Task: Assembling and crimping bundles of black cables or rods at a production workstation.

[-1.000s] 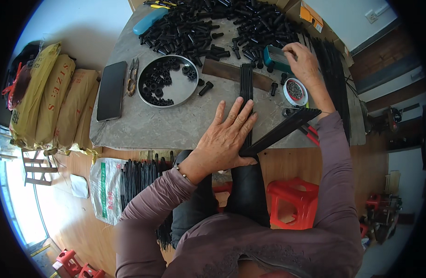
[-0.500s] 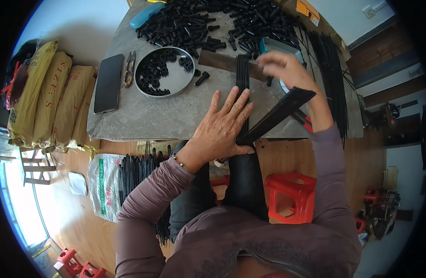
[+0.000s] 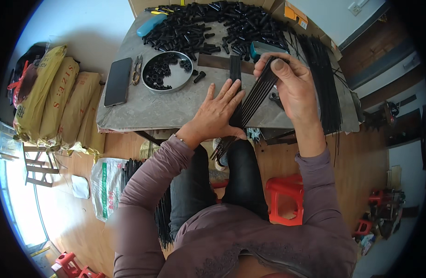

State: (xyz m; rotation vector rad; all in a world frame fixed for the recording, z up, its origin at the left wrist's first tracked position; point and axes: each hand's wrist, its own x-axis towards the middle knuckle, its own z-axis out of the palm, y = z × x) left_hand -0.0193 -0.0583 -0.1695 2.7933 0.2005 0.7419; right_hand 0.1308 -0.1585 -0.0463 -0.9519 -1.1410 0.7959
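Note:
My left hand (image 3: 216, 110) lies flat with fingers spread at the front edge of the grey table (image 3: 143, 116). Beneath its fingers is a row of thin black rods (image 3: 235, 68) lying side by side and pointing away from me. A second set of thin black rods (image 3: 258, 98) slants up to the right, its far end pinched in my right hand (image 3: 294, 81). The two sets cross by my left thumb, and the near rod ends stick out past the table edge. Behind the row lies a flat dark metal bar (image 3: 213, 61).
A round metal dish (image 3: 176, 83) holds small black rings. Nearby are a phone (image 3: 117, 82), snips (image 3: 137, 70) and a loose black piece (image 3: 200, 77). Black fittings (image 3: 190, 30) are heaped at the back; long black rods (image 3: 322, 78) lie right. A red stool (image 3: 287, 199) stands below.
My right hand has closed on the end of the slanting rods, which stood free before. Those rods are now more steeply raised and spread slightly. My left hand stays on the row.

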